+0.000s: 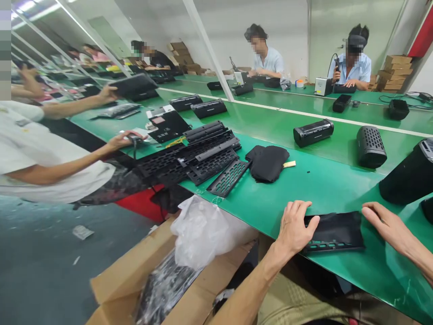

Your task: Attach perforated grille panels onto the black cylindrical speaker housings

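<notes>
A black perforated grille panel (333, 246) lies near the edge of the green table in front of me. A piece of black cloth (338, 228) covers most of it, leaving a row of slots bare along the near side. My left hand (296, 228) rests at the panel's left end, thumb over the cloth and fingers apart from it. At the right end, my right hand (389, 225) is open, its fingertips close to the cloth's far right corner. Whether those fingertips touch it I cannot tell.
Black cloth pieces (269, 163) lie beside stacked grille panels (211, 158). Several black speaker housings (371, 146) stand on the table. Below the edge, a cardboard box (131, 266) holds plastic-wrapped things. A co-worker's arm (67, 167) reaches in from the left; others sit across.
</notes>
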Demonstrator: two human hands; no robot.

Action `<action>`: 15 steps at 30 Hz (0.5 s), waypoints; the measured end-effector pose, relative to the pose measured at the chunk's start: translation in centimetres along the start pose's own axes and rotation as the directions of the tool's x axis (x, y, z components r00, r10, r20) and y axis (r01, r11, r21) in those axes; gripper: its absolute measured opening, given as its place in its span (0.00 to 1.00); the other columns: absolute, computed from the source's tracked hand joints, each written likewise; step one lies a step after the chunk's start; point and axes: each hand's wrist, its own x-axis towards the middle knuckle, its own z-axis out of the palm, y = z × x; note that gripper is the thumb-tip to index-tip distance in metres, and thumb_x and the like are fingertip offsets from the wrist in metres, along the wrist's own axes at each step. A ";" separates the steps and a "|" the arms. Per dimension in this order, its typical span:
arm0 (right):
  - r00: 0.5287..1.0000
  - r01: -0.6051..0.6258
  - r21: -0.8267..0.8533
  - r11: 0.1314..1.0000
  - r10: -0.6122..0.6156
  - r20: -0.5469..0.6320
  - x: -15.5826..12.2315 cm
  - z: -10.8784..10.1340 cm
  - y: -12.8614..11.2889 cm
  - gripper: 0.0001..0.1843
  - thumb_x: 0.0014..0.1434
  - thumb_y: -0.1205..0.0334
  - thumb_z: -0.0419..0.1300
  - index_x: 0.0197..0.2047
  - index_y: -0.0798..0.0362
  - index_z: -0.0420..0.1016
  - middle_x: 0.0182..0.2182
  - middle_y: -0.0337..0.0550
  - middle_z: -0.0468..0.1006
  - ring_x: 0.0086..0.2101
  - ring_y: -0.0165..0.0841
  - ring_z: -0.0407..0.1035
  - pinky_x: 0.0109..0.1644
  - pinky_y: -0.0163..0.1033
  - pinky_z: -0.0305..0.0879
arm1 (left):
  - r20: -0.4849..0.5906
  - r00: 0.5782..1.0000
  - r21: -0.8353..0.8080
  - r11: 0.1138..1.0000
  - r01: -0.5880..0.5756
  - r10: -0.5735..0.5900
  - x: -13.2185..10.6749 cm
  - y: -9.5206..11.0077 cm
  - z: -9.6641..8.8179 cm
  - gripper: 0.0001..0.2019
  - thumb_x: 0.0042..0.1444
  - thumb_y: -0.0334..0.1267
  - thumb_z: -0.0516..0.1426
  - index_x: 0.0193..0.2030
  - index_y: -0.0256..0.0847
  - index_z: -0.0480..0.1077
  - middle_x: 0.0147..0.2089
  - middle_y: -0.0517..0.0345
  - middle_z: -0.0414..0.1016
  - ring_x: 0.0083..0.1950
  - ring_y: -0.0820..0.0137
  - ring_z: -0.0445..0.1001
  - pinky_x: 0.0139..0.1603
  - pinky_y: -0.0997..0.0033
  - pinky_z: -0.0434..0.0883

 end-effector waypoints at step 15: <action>0.966 0.131 0.286 0.949 -0.187 0.181 1.0 2.4 -0.2 0.12 0.62 0.48 0.60 0.36 0.48 0.71 0.29 0.37 0.74 0.32 0.36 0.66 0.37 0.40 0.61 | 0.090 0.990 0.011 0.994 0.107 -0.108 -1.5 -0.8 -2.2 0.19 0.58 0.46 0.65 0.55 0.46 0.75 0.54 0.49 0.79 0.56 0.53 0.72 0.59 0.51 0.69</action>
